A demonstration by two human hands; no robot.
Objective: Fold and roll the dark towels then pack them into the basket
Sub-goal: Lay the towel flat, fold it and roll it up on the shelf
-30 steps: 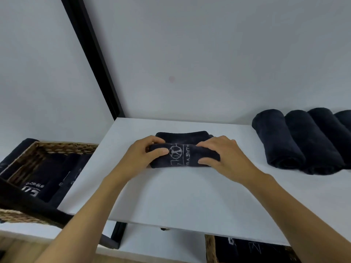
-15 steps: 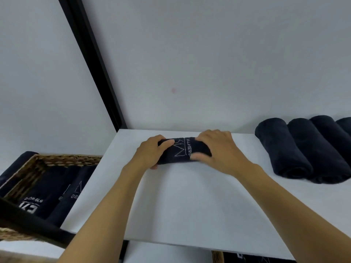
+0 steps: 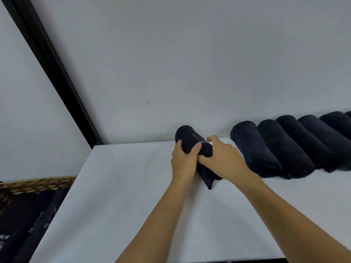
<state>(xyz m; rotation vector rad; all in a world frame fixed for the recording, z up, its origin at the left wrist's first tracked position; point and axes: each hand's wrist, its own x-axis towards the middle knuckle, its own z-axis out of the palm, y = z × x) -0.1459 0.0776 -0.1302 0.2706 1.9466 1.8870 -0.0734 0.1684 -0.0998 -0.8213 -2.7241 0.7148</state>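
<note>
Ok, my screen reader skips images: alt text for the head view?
Left hand and right hand grip a rolled dark towel over a white table. A row of dark rolls lies right of it; a woven basket with dark towels sits lower left.

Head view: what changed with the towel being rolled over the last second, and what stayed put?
The rolled towel lay crosswise before; now it is turned end-on toward the wall and is nearer the row of rolled towels. The left hand and right hand grip its middle. The row, the basket and the table are unchanged.
</note>
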